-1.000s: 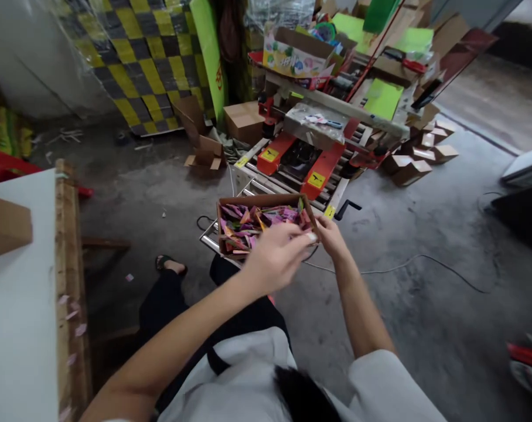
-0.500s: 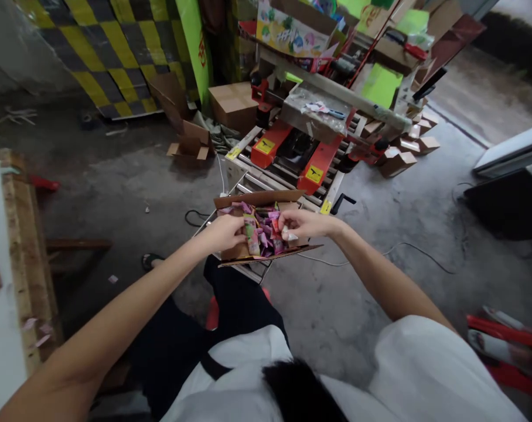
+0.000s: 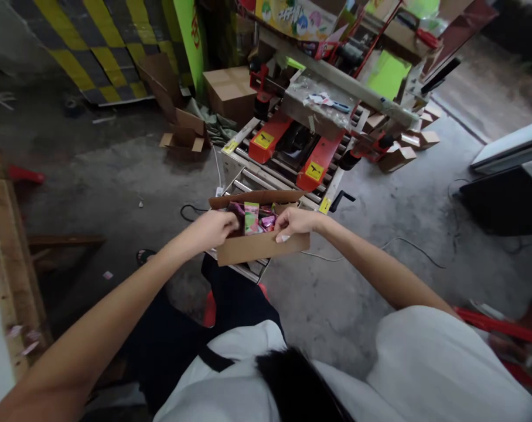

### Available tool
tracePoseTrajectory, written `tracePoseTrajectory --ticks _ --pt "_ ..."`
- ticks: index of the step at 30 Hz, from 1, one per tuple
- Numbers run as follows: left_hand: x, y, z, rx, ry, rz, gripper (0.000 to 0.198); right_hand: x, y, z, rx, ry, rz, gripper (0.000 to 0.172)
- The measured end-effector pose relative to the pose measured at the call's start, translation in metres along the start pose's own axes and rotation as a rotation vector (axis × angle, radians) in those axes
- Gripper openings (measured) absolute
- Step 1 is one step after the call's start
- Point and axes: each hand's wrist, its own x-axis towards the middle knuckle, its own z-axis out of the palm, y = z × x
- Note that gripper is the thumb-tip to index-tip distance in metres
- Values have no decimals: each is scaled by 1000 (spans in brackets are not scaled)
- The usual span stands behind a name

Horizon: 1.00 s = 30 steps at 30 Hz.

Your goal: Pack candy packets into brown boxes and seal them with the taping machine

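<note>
Reaching from the left, the left hand (image 3: 213,227) was curled at the left end of the cardboard box (image 3: 261,246), its fingers tucked in against the packets (image 3: 253,218); whether it pinched one could not be told. That box sat on the near end of the roller conveyor (image 3: 248,179), its near flap raised. To the right, the right hand (image 3: 297,221) lay half-closed, fingertips pressing the flap's top edge. Farther off stood the red sealing machine (image 3: 292,146).
</note>
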Motion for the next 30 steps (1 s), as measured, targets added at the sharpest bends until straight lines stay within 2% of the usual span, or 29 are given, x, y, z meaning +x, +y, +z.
tracePoseTrajectory --ticks 2,3,4,5,7,9,11,14,16,18,20,22,24,26,28,30 --pt "-23 9 -2 54 367 -64 26 9 2 -7 -9 19 8 40" --pt "-32 17 2 88 501 -29 28 11 3 -8 -17 28 7 40" --pt "-38 26 10 120 559 52 33 12 4 -9 -28 33 7 40" --pt "-41 35 20 149 545 156 42 11 4 -9 -40 43 4 42" --pt "-35 49 45 206 414 311 70 7 4 -5 -70 78 -19 44" --pt "-20 56 68 247 319 297 92 1 2 2 -139 156 -78 43" --pt "-5 56 79 261 298 217 99 -6 -2 12 -278 270 -132 39" --pt "7 50 74 252 273 164 94 -14 -11 30 -553 459 -127 32" --pt "10 47 63 238 189 154 86 -19 -18 40 -696 589 -102 26" --pt "14 43 51 221 80 143 78 -21 -27 41 -769 773 -133 22" --pt "19 40 43 205 1 145 73 -19 -36 33 -749 999 -235 27" --pt "25 37 38 195 -55 149 75 -11 -45 22 -682 1149 -343 42" --pt "29 35 36 188 -93 142 80 1 -51 16 -651 1114 -390 57" --pt "28 33 39 182 -77 140 86 10 -51 20 -656 989 -376 60" --pt "24 31 46 167 -8 161 89 12 -44 35 -659 911 -358 58" --pt "19 30 54 150 89 199 92 6 -31 57 -655 904 -365 59"
